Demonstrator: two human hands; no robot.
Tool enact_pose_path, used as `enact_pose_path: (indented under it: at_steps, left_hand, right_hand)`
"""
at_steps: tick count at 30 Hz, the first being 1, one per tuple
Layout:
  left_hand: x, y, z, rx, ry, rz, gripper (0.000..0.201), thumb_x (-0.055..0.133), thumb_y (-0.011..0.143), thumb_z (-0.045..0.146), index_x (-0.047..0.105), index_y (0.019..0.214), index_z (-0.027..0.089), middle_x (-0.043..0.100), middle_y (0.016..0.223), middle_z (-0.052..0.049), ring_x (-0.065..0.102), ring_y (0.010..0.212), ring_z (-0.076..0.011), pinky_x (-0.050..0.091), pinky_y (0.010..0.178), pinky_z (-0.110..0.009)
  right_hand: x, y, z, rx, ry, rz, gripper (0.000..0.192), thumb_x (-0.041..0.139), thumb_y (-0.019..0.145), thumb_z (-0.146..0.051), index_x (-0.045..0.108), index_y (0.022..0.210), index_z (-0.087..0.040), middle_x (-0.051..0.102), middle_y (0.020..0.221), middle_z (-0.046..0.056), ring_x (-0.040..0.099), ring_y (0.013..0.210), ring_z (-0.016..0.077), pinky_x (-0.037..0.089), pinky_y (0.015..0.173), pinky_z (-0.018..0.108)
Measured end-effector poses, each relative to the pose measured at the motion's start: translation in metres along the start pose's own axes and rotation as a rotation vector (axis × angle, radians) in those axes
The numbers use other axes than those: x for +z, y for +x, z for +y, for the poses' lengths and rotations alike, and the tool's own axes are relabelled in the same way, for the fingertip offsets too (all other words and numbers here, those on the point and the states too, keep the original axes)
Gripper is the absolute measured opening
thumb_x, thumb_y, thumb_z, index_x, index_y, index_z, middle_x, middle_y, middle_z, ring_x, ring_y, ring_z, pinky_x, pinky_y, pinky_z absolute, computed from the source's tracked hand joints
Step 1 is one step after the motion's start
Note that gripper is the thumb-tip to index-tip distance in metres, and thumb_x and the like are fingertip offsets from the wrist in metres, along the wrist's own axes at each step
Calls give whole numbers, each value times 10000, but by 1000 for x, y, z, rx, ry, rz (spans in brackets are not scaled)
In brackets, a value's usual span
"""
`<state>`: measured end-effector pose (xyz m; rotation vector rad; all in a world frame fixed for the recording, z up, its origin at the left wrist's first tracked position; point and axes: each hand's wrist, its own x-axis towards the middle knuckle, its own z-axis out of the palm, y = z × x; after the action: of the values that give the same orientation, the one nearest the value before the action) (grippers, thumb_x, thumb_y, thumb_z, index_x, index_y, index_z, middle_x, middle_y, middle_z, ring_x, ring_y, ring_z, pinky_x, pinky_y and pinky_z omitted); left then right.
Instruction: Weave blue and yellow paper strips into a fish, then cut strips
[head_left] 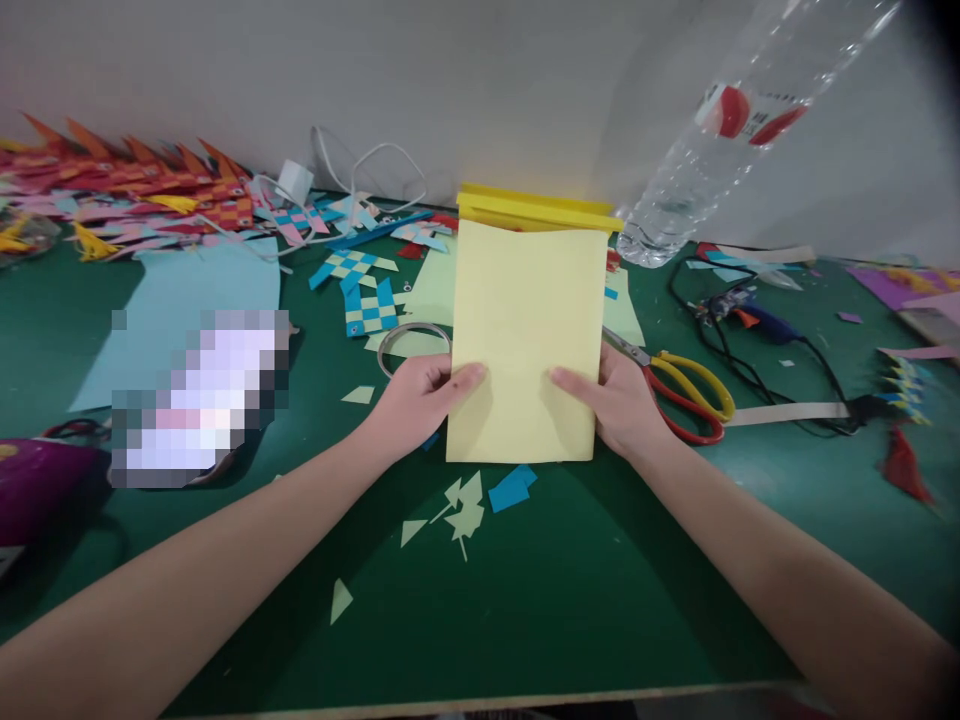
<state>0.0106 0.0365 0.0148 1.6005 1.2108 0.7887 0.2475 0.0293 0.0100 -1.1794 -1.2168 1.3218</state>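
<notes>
Between my two hands a pale yellow sheet of paper (528,310) is held up over the green tabletop, its long side away from me. My left hand (420,400) grips the left edge, thumb on the front face, fingers behind. On the opposite edge my right hand (619,395) pinches the same way. Just beyond the sheet's top lies a bright yellow strip (536,208); whether they touch I cannot tell. Red-and-yellow-handled scissors (690,400) lie right of my right hand, blades partly hidden. A roll of tape (386,350) shows behind my left hand.
Pale green scraps (465,515) and blue pieces (511,490) lie in front. Left are a blurred-out phone (202,400), blue paper (210,290) and woven paper fish (371,307). A clear plastic bottle (720,150) leans against the wall. A dark cable (757,370) lies right.
</notes>
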Motion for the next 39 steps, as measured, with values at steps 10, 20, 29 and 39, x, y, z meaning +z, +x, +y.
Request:
enact_pose_path:
  at_steps: [10,20,29,39]
  left_hand:
    - [-1,-2,2,-38,43,20,393,530,894,518,662,776,167,696,807,-64,597,661,-135,426,516,-206]
    - [0,-2,3,-28,57,29,416,520,885,530,642,733,163,672,748,-52,568,615,-120,402,498,-198]
    - [-1,-2,6,-37,79,23,437,492,884,535,622,701,160,641,713,-51,531,583,-116,374,480,-209]
    - [-1,-1,4,-4,78,19,430,496,894,529,610,695,165,638,702,-39,538,595,-112,373,486,-198]
  right_hand:
    - [-1,-1,0,27,33,-27,381,790,747,-328,654,1099,-275,714,1201,30,689,1068,276,608,900,467]
    - [0,-1,1,33,22,-32,406,783,747,-370,636,1112,-272,710,1204,48,691,1067,293,608,897,490]
    - [0,-1,1,55,43,-12,402,793,739,-363,640,1101,-277,727,1166,37,702,1038,279,622,873,463]
    - [1,-1,1,33,39,-18,414,787,742,-377,639,1113,-271,718,1187,37,688,1068,291,610,892,490]
